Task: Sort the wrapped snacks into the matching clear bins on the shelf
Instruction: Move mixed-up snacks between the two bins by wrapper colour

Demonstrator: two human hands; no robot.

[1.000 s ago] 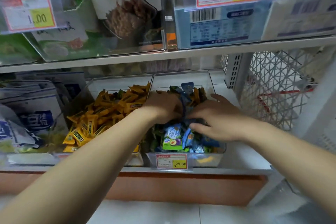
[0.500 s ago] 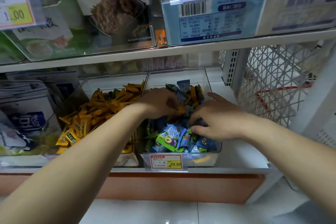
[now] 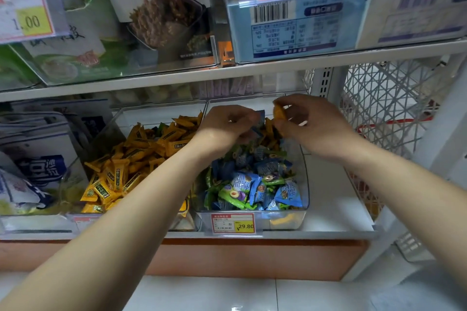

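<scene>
Shelf (image 3: 331, 199), mixed bin (image 3: 280, 221): right hand (image 3: 317, 130) pinches orange snack (image 3: 279, 112), left hand (image 3: 222, 126) pinches blue snack (image 3: 260, 115); wire basket (image 3: 389, 108) beside.

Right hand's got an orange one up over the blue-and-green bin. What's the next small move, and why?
Probably carry the orange snack pinched in the right hand leftward, over the left hand, and drop it into the left bin, which holds the matching orange wrappers. Right now it hangs above the right bin, filled mostly with blue and green ones.
</scene>
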